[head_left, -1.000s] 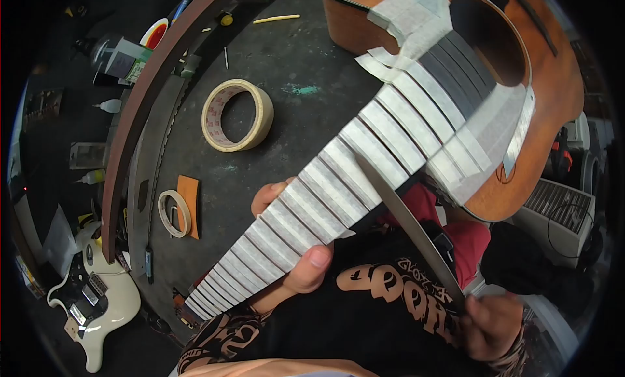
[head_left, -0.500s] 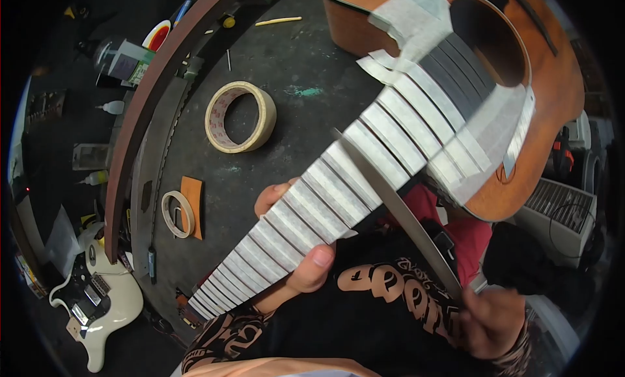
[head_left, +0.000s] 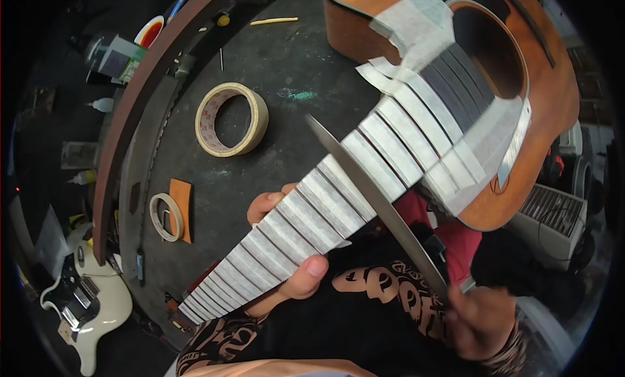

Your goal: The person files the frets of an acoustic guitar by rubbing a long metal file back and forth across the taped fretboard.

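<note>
Guitar (head_left: 550, 110) slants across the scene, its body at far right and its neck running down to near left over the surface (head_left: 306, 58). The left hand (head_left: 296, 286) is curled part-way around the neck from beneath, thumb on the near edge, fingers at the far edge. The right hand (head_left: 485, 322), blurred at near right, is closed around the near end of a long metal blade (head_left: 384, 211). The blade crosses the neck, tip jutting past the far edge; whether it presses or merely skims cannot be told. Masking looks largely done: pale tape (head_left: 325, 208) covers most of the fingerboard in bands, narrow dark lines showing between. The last stretch of fingerboard (head_left: 456, 84), beside the soundhole (head_left: 488, 45), is bare. With the blade at mid-neck, work along those lines appears unfinished; how many are done cannot be judged. Beyond the neck sits a big roll (head_left: 259, 126); to its left, a small roll (head_left: 154, 217) overlaps a brown pad (head_left: 184, 201). A white guitar (head_left: 107, 312) lies at near left.
</note>
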Available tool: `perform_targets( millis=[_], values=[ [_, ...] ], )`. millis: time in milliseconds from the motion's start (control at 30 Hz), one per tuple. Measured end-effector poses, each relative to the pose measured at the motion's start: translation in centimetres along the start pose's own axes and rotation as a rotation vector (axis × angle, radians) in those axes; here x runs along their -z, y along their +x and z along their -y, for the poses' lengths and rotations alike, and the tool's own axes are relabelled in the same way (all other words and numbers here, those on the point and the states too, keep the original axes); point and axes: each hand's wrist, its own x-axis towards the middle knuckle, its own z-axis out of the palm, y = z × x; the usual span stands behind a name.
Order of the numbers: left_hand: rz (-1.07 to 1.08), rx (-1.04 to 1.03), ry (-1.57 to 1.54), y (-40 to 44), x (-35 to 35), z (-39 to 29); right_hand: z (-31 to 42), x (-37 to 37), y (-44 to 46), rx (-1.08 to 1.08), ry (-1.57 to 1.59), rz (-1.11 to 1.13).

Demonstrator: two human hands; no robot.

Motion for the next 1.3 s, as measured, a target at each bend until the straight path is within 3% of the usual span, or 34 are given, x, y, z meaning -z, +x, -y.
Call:
perform_targets(
  millis=[167,267,333,433,533,600,700,767,867,900,967,1100,1167,1267,1300],
  values=[
    [0.066,-0.088,-0.031,0.1,0.0,0.1,-0.4,0.4,-2.8,-0.014,0.109,-0.023],
    [-0.015,0.114,-0.079,-0.7,-0.3,-0.6,1.0,-0.9,7.2,0.033,-0.049,0.021],
    [-0.069,0.168,-0.070,-0.5,-0.9,-0.9,0.8,-2.6,10.2,0.044,0.252,-0.125],
    [-0.075,0.160,-0.050,-0.7,0.1,-0.6,0.8,-0.3,6.2,-0.017,0.058,0.026],
    [-0.022,0.125,-0.076,-0.6,0.2,-0.2,-1.9,0.1,-2.9,0.017,0.191,-0.013],
    [-0.017,0.091,-0.033,-0.5,0.1,-0.1,-2.4,0.0,-4.2,0.022,0.247,-0.033],
    [-0.141,0.043,-0.027,0.1,-1.2,0.0,-0.8,-0.7,0.0,-0.041,0.278,-0.041],
    [-0.125,0.076,-0.028,0.6,-2.0,-0.5,0.0,-1.3,6.9,0.051,0.165,-0.057],
    [-0.097,0.100,-0.011,0.9,-2.4,-0.7,0.9,-1.6,9.3,-0.042,0.364,-0.077],
    [-0.081,0.088,-0.018,1.0,-2.3,-0.5,0.5,-1.2,8.3,0.034,0.232,-0.079],
    [-0.050,0.065,-0.033,1.0,-1.9,-0.1,0.2,0.3,3.7,-0.053,0.147,0.058],
    [-0.052,0.011,-0.050,0.2,-0.6,0.1,-1.6,1.0,-4.2,-0.023,0.264,0.014],
    [-0.032,-0.030,-0.077,0.3,-0.6,0.3,-1.6,0.3,-3.1,-0.030,0.271,-0.019],
    [0.007,-0.004,-0.092,0.6,-0.9,0.1,0.7,0.3,5.5,-0.034,0.114,0.054],
    [-0.018,0.025,-0.079,0.5,-1.1,-0.1,0.7,-0.7,8.2,0.010,0.178,-0.029]
  ],
)
